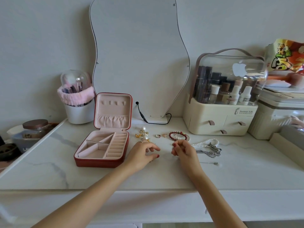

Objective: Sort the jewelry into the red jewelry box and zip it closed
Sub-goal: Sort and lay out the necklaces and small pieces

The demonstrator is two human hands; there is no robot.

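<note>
The red jewelry box (98, 162) stands open at the left on the marble table, its lid upright and its pink compartments bare. To its right lie pearl and gold earrings (142, 132), a ring (157, 136), a small rose-gold charm (164, 135), a red bead bracelet (171, 134), a pearl necklace (205, 143), a silver chain (212, 152) and a long pin (210, 163). My left hand (144, 153) hovers just right of the box with loosely curled fingers, holding nothing I can see. My right hand (183, 149) pinches a small silver piece (172, 146) below the bracelet.
A wavy mirror (139, 55) stands at the back with a black cable (143, 118) at its foot. A brush holder (79, 102) is at the back left, a cosmetics organizer (220, 122) with drawers at the back right. The table's front edge runs below my forearms.
</note>
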